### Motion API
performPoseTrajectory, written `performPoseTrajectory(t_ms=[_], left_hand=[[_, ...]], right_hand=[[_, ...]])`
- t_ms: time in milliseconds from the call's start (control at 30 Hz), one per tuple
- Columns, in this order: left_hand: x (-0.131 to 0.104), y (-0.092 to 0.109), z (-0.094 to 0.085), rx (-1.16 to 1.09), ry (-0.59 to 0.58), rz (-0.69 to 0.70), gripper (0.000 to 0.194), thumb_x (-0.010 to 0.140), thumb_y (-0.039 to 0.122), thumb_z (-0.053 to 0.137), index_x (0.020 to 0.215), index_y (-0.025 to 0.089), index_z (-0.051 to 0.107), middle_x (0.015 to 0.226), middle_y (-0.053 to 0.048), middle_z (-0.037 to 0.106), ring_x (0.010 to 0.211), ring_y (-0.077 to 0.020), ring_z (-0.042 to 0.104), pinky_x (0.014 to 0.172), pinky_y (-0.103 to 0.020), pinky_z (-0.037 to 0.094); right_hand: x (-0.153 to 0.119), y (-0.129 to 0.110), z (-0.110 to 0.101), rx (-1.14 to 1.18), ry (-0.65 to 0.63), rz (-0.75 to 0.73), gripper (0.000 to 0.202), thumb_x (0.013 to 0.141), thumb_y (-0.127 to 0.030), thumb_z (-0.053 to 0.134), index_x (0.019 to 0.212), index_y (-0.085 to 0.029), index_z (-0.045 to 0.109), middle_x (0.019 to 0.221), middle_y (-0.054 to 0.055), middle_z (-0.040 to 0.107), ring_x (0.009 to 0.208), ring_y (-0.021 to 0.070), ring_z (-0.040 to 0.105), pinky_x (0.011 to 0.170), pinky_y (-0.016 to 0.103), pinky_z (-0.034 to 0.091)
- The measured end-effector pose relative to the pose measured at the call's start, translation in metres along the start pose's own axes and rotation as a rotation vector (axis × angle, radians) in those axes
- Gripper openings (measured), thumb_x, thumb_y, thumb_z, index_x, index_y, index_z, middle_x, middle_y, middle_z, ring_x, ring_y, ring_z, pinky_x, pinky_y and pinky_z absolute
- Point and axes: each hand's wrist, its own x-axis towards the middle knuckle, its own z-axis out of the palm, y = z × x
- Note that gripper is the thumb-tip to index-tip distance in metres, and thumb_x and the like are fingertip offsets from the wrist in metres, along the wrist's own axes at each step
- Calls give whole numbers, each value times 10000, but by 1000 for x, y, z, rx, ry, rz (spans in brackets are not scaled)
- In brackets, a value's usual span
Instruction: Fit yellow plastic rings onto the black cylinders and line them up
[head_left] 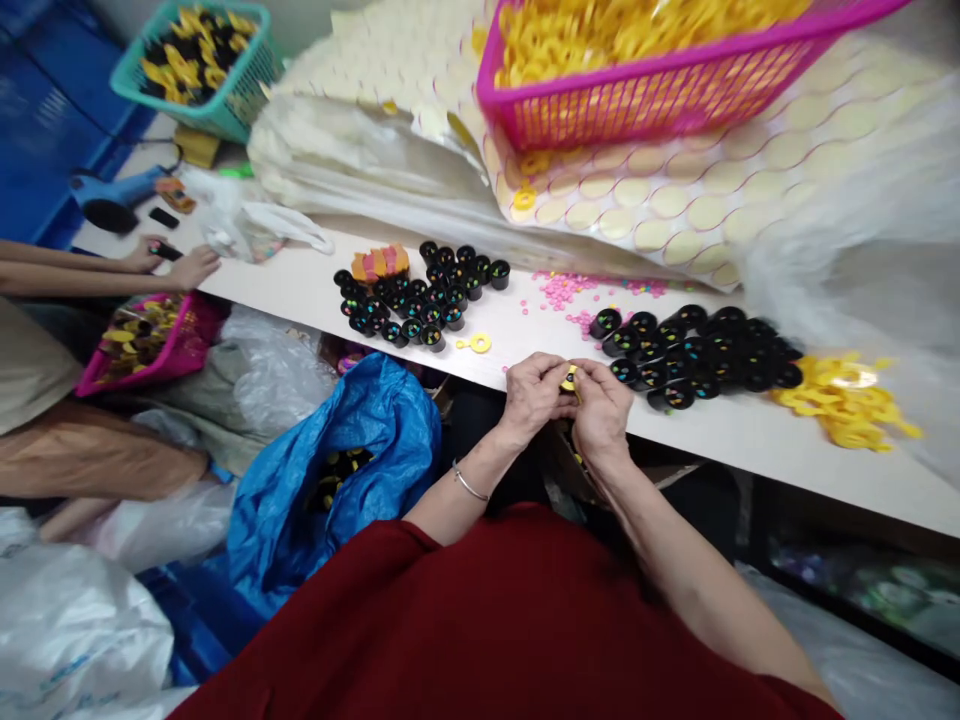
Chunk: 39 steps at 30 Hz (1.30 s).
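My left hand (532, 395) and my right hand (606, 405) meet at the table's front edge. Pinched between their fingertips is a small yellow ring piece (569, 378) with a dark centre; the fingers hide most of it. Just right of my hands stands a cluster of small black cups (694, 350) with coloured bits inside. Another group of black cups (412, 300) is to the left, beside a loose yellow ring with a tab (480, 343). Pink beads (562, 290) lie scattered behind my hands, and a heap of yellow ring pieces (847, 400) sits at the far right.
A pink basket (645, 110) of yellow pieces stands on sheets behind the table (750, 450). A teal basket (240, 105) is at back left. Beside me hangs an open blue sack (277, 480). Further left, a co-worker's hands (191, 268) work near a blue heat gun (112, 195).
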Motion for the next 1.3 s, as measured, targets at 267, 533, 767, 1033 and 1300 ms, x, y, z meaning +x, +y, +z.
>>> performPoseTrajectory(t_ms=[267,533,767,1033,1300], left_hand=[[-4,-11,-28,100,-358,363,314,644,245,702,934,132,656,842,-7,553,695,-73,513,604,-186,426],[-54,-16,-11,430,-264,780,258,729,299,669,945,160,666,915,-74,637,819,-150,578,749,-300,482],[-74,-28,11,477,-390,904,347,777,414,626,1005,155,659,950,-101,651,889,-188,582,789,-353,480],[-82,-21,28,388,-439,751,415,675,512,707,899,163,694,861,-71,656,832,-176,557,792,-354,452],[-99,-12,30,330,-430,713,392,651,492,731,879,175,692,853,-68,654,865,-184,541,811,-375,449]], right_hand=[[-17,-10,-9,120,-151,-56,252,664,-369,631,817,-175,579,669,-34,587,507,93,550,436,220,484],[-62,-18,-59,202,-292,86,393,617,-446,750,899,-214,606,790,-27,615,590,84,562,517,225,519],[-73,-15,-102,239,-314,110,345,556,-375,815,813,-196,671,716,-12,635,587,92,573,504,214,500],[-75,-3,-130,315,-348,138,410,626,-476,757,919,-215,637,797,0,668,571,137,616,523,335,563],[-86,6,-155,268,-472,-52,549,509,-344,848,1024,-270,670,1137,46,666,941,198,651,775,358,570]])
